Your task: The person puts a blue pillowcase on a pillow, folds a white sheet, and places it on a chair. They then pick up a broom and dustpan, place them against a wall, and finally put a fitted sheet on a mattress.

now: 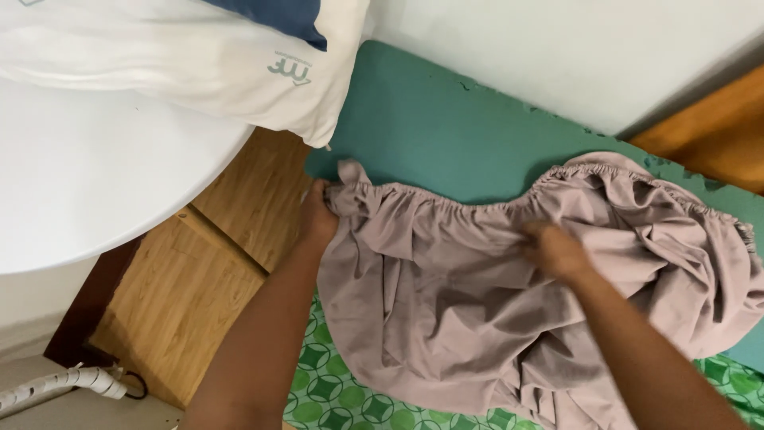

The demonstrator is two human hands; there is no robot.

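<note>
A dusty-pink fitted sheet (446,295) with a gathered elastic edge lies bunched over the corner of a teal mattress (430,127). My left hand (317,219) grips the sheet's elastic hem at the mattress corner. My right hand (555,251) is closed on a fold of the same hem further right. Both forearms reach in from the bottom of the view. Under the sheet's lower edge a green patterned cover (334,390) shows.
A white pillow (183,64) with a blue patch lies at top left, beside a white rounded surface (87,183). A wooden bedside unit (191,287) stands left of the mattress, with a white corrugated hose (64,382) below it. A white wall (573,48) runs behind.
</note>
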